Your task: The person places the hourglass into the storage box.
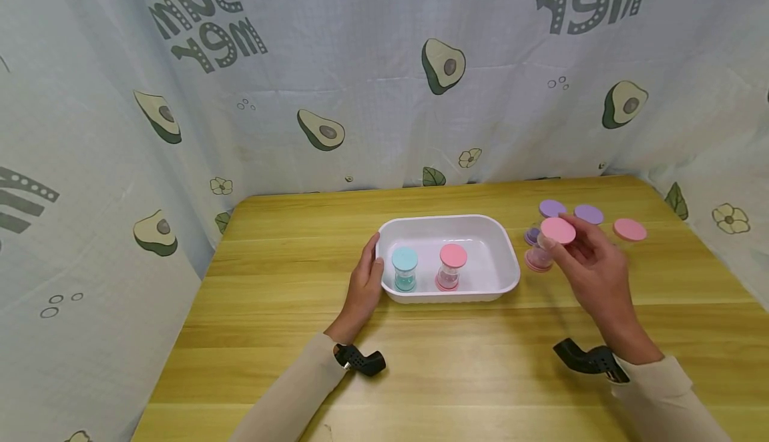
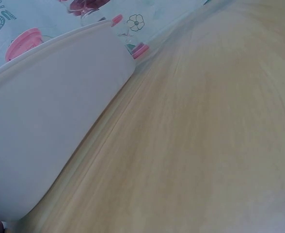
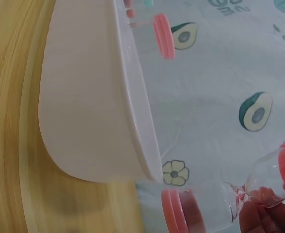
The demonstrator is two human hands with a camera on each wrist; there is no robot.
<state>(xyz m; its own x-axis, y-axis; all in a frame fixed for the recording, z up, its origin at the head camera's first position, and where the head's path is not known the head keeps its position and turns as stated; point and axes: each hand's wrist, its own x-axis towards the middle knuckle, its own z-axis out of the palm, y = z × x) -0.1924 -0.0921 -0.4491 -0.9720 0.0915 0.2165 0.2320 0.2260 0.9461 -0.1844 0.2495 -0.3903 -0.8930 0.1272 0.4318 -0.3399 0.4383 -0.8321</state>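
My right hand [image 1: 597,272] pinches a pink sand timer [image 1: 557,231] between thumb and fingers, raised above the table right of the white tray [image 1: 507,285]. In the right wrist view, this pink-capped timer [image 3: 171,208] tilts, its clear glass waist beside the fingertips. My left hand [image 1: 360,288] rests against the tray's left end, fingers extended along its side. Inside the tray, a teal sand timer [image 1: 405,259] stands at the left, with another pink sand timer [image 1: 453,256] to its right. The left wrist view mostly shows the tray's outer wall [image 2: 60,111].
Behind the right hand, two purple-capped sand timers [image 1: 551,209] and one more pink-capped timer [image 1: 629,230] stand on the wooden table [image 1: 288,248], partly hidden. A printed curtain [image 1: 372,81] hangs along the table's far edge and both sides.
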